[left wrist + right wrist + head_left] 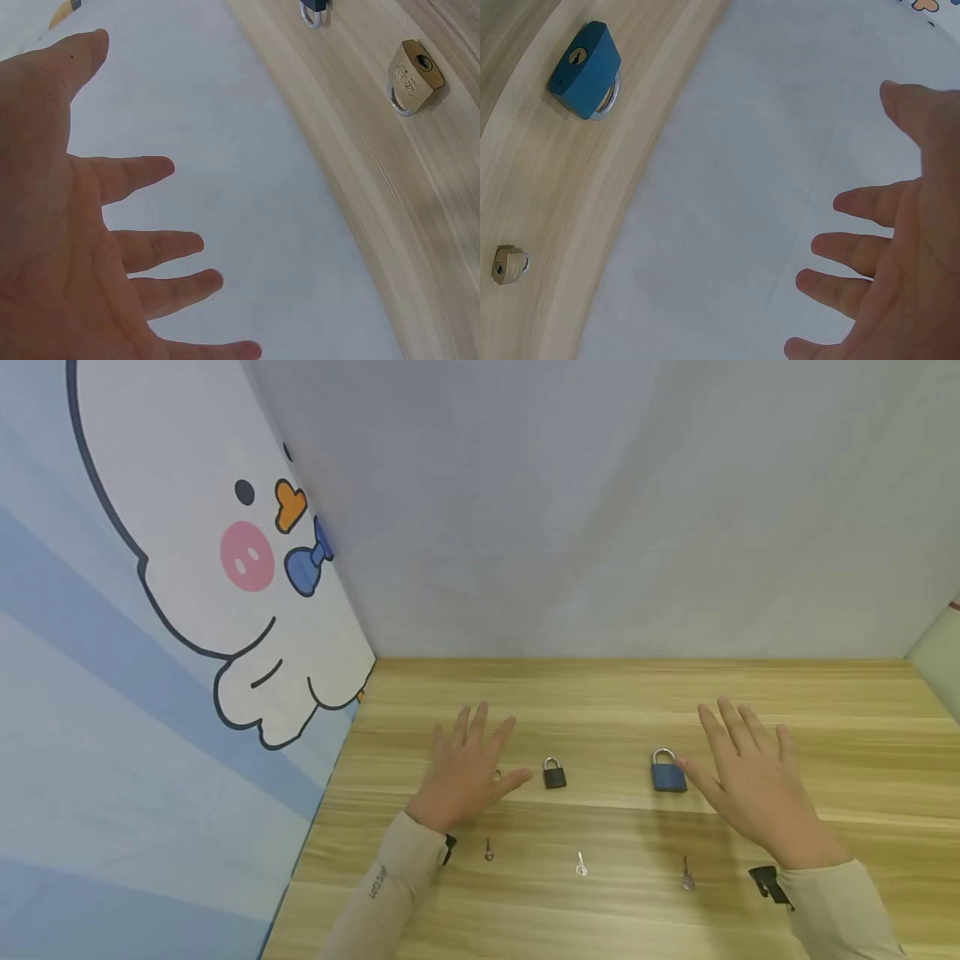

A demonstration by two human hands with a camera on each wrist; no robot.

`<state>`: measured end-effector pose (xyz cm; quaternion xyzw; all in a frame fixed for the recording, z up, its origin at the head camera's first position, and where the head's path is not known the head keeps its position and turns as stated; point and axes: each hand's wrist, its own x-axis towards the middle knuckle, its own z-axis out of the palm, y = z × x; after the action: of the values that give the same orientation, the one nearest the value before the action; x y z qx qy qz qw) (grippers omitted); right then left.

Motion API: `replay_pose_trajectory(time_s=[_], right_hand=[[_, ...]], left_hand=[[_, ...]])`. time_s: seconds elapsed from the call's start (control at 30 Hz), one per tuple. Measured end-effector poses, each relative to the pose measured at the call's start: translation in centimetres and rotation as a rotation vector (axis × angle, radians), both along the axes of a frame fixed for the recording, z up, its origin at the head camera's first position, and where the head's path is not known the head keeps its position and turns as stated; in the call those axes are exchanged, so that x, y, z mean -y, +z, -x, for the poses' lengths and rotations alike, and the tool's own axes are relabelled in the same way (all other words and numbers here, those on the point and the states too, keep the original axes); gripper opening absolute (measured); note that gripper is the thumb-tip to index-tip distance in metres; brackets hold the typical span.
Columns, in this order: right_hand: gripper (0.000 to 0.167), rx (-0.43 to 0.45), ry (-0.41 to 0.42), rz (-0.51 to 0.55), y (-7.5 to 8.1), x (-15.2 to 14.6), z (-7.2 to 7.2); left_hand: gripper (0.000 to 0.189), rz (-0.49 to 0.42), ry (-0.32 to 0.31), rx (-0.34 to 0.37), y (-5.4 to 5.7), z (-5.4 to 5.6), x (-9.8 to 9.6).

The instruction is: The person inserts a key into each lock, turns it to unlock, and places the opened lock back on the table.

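Observation:
My left hand (pixel 463 774) hovers over the wooden table, fingers spread and holding nothing. Beneath it a brass padlock (pixel 414 76) is mostly hidden in the head view, with a bit of its shackle showing. To the right of that hand's thumb lies a small black padlock (pixel 554 777). My right hand (pixel 753 777), likewise spread and without anything in it, has its thumb tip overlapping the edge of a larger blue padlock (pixel 668 777). A smaller brass padlock (pixel 510 265) appears in the right wrist view; the right hand hides it from the head camera.
Nearer the body, three small sets of keys lie in a row: a left one (pixel 489 852), a middle one (pixel 581 866) and a right one (pixel 687 878). A grey-white sheet (pixel 600 510) rises behind the table (pixel 630 693). A cartoon-printed cloth (pixel 180 610) hangs at the left.

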<state>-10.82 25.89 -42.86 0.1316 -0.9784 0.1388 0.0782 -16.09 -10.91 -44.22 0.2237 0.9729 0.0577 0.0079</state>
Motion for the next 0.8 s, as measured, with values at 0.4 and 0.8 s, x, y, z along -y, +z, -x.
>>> replay_pose_trajectory(time_s=[0.4,0.8], right_hand=[[0.078,-0.004,-0.006,-0.007,-0.1,0.4,0.0],[0.077,-0.001,-0.001,-0.027,-0.4,1.1,-0.2]], left_hand=[[0.06,-0.037,0.028,0.074,-0.8,0.9,0.2],[0.049,-0.108,0.159,0.246,-4.8,1.8,0.8]])
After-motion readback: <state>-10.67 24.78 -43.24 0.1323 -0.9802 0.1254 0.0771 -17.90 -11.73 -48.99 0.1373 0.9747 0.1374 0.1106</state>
